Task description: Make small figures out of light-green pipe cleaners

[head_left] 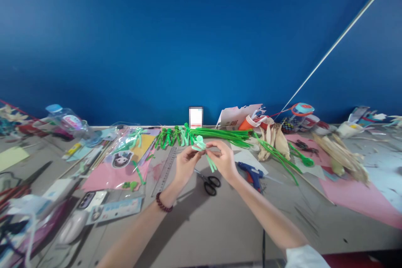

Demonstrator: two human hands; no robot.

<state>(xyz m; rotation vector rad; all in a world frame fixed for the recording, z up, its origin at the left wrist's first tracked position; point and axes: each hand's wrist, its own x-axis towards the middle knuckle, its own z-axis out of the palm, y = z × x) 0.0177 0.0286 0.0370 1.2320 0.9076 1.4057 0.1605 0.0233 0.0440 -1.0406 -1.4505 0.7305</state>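
Observation:
A small pale green figure bent from pipe cleaners (199,143) is held up between both my hands over the middle of the table. My left hand (186,160) pinches it on the left side, fingers closed. From the other side my right hand (222,158) grips it with thumb and fingers, and two pale green ends hang below. Just behind stand several small green pipe-cleaner figures (176,135) in a row. A bundle of long green pipe cleaners (222,134) lies to their right. Below my hands rest black-handled scissors (211,185).
A blue glue gun (253,174) lies right of my right forearm, its cord running to the front edge. Left are a clear ruler (166,169), a plastic bag (122,159) and a bottle (70,120). A phone (196,118) leans against the blue wall. Dried husks (342,155) lie right.

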